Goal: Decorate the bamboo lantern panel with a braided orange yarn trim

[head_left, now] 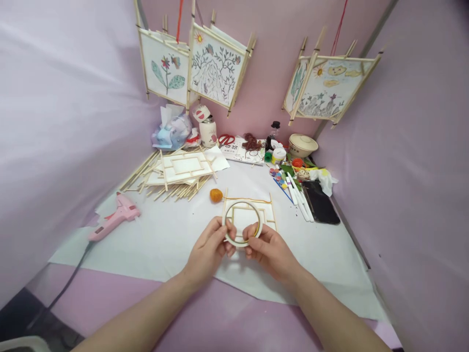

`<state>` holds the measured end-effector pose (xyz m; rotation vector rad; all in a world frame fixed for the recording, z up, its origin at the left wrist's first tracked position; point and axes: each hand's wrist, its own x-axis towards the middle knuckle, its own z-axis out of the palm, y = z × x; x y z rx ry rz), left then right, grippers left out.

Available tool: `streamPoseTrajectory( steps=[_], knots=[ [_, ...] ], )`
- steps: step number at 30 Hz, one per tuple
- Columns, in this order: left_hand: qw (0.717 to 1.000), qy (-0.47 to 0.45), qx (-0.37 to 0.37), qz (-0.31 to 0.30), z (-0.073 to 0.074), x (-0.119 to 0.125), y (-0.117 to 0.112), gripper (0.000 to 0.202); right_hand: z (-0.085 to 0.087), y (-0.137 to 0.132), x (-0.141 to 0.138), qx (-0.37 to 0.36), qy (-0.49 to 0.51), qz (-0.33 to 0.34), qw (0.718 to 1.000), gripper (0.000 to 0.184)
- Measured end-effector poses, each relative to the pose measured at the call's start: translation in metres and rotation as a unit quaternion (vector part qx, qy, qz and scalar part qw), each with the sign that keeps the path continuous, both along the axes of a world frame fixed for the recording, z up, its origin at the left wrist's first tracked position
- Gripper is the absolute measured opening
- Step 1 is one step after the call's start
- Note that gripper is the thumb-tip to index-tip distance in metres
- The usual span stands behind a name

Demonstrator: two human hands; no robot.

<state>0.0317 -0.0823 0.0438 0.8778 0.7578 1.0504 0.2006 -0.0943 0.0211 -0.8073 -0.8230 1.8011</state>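
A roll of white tape (242, 204) is held up in front of me, its open middle facing me. My left hand (216, 238) grips its lower left edge, thumb in front and fingers curled through the ring. On the lower right edge, my right hand (266, 247) pinches the same roll between thumb and fingers. Behind and below the roll, a small wooden stick frame (271, 210) backed with white paper lies on the cloth, partly hidden. An orange-brown ball of yarn (216, 195) sits at its upper left, with a strand running along the frame's top bar.
A pink glue gun (116, 216) lies at left, its cord trailing off the table. Sticks and a finished frame (186, 166) are piled behind it. White markers (299, 198) and a black phone (321, 202) lie at right. Paper lanterns (214, 66) hang above the back.
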Motion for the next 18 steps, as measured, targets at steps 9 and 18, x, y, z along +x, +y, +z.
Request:
streamPoseTrajectory(
  steps=[9, 18],
  knots=[
    [0.974, 0.197, 0.006, 0.114, -0.022, -0.015, 0.012, 0.052, -0.001, -0.016, -0.009, 0.212, -0.328, 0.038, 0.92, 0.034],
    [0.988, 0.139, -0.054, 0.039, -0.018, -0.01, 0.013, 0.048, 0.001, -0.01, 0.001, 0.266, -0.403, 0.032, 0.875, 0.039]
  ],
)
